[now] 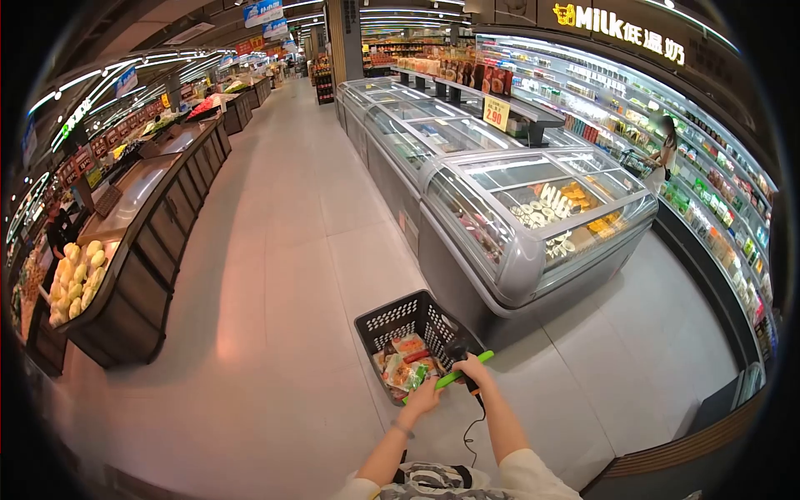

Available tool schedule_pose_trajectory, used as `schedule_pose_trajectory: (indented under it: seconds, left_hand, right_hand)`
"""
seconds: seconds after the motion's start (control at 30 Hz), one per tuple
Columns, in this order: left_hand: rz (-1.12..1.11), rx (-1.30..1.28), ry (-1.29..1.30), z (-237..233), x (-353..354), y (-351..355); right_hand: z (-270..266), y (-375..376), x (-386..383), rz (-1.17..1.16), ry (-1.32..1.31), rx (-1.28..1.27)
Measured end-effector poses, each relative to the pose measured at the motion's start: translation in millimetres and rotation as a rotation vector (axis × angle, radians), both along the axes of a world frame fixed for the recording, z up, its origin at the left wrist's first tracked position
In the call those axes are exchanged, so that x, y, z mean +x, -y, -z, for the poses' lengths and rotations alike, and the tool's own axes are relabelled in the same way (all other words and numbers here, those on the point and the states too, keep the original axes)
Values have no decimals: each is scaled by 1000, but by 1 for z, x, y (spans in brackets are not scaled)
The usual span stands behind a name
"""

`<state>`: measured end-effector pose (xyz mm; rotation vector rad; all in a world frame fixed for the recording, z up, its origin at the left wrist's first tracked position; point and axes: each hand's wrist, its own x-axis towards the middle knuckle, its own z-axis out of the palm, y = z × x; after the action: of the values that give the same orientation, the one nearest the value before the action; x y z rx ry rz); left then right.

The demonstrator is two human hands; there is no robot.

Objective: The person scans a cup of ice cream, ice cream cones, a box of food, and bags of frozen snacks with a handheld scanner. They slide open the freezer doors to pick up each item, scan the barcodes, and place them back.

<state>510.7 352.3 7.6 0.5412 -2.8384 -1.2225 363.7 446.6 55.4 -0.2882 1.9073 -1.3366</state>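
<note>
Both my hands are closed around the green handle of a black shopping basket cart. My left hand grips near the handle's left end, and my right hand grips toward its right end. Beside my right hand sits a black device, its dark part rising over the basket's edge. A thin cord hangs from there toward my body. Inside the basket lie several packaged foods, some in clear and red wrapping, with a green-topped packet closest to my left hand.
A long grey chest freezer with glass lids runs ahead on the right, a 2.90 price sign above it. Lit dairy shelves line the far right, with a person there. Produce stands hold pale produce at left.
</note>
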Motion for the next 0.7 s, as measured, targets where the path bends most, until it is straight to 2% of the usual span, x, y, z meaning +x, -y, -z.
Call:
schedule_pose_trajectory:
  seconds: [0.13,0.23,0.33,0.37,0.47,0.6,0.7]
  left_hand:
    - [85,67,90,4,-25,70]
    - [120,-176,224,-26,-51,103]
    - [66,-301,183,-20,-86,121]
    - [2,-296,8,-16,-90,123]
    - [-50,-325,-96,6,-106,149]
    - [-23,-387,-25,-3,-143,194]
    - [-49,-388,29,-10,-167,227]
  right_hand:
    - [0,57,-9,75,24,26]
    - [-4,93,-17,118,-15,29]
    - [-4,122,-32,127,-2,-3]
    - [-1,128,-36,127,11,-8]
    - [7,152,-56,126,105,-57]
    - [-5,188,-95,65,253,-128]
    - [-11,226,-130,-19,290,-91]
